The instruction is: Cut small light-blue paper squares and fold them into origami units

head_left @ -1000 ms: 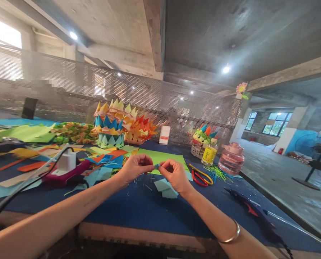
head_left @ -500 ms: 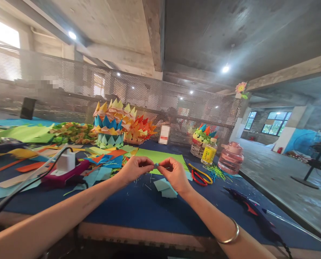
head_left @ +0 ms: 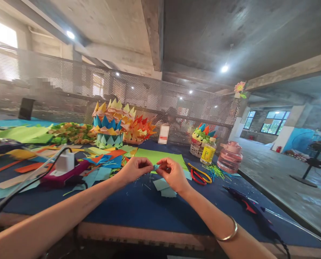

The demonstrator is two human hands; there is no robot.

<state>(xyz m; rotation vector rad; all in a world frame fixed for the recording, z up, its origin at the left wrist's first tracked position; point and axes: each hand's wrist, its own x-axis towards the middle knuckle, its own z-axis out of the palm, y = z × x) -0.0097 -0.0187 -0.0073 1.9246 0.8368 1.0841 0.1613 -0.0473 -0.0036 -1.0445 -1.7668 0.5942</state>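
A small folded piece of light blue paper is pinched between the fingertips of both my hands, above the dark blue tabletop. My left hand is closed on its left side, my right hand on its right. Most of the piece is hidden by the fingers, so its exact shape cannot be made out. Just below lie several light blue paper squares. A green paper sheet lies flat behind the hands. Scissors with red and yellow handles rest to the right of my right hand.
A glue gun lies at the right. Behind stand a pink water jug, a yellow-labelled bottle and folded-paper crowns. At left are a magenta power strip with a white plug, a cable and coloured paper strips.
Both hands stay nearly in place with the paper between them. A bit more of the light blue piece shows now, and the fingers of my right hand have shifted slightly.
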